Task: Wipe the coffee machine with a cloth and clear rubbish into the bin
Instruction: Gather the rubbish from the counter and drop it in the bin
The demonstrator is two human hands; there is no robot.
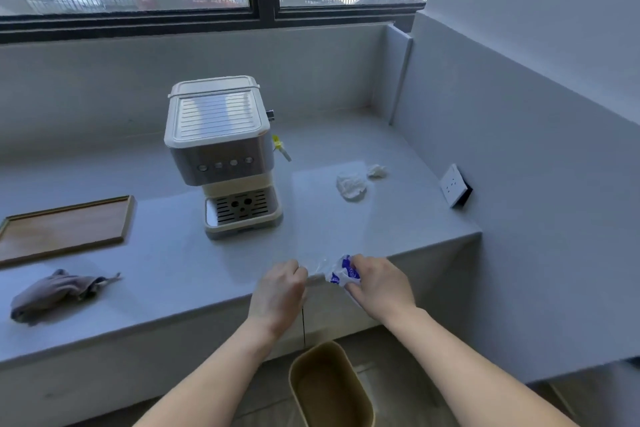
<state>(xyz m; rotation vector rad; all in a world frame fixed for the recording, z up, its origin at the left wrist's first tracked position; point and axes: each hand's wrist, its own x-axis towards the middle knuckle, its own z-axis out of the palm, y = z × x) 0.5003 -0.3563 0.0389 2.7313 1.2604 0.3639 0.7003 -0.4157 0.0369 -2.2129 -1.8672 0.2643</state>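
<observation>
Pale counter (381,225) runs under a window and ends in a corner on the right. At its front edge both hands share one piece of rubbish, a plastic wrapper (341,272), clear with blue print. The right hand (379,282) curls its fingers round the printed end and the left hand (277,291) pinches the clear end, so the wrapper is stretched between them just over the counter lip.

At 6 o'clock from the wrapper, down on the floor, stands the open bin (329,388); I can make out nothing inside it. At 12 o'clock lie two crumpled tissues (351,185), the smaller one (376,170) just beside the larger. The coffee machine (221,156) stands at 11 o'clock. A grey cloth (52,295) lies bunched at 9 o'clock near the front edge, well apart from both hands, and a wooden tray (65,229) sits at 10 o'clock.

Clearing looks barely started: the wrapper is not yet dropped and both tissues remain. Whether the machine has been wiped cannot be told.

The drop to the bin looks open once the wrapper comes back past the edge. The reach to the tissues is free, with the side wall and its socket (453,185) closing the right.
</observation>
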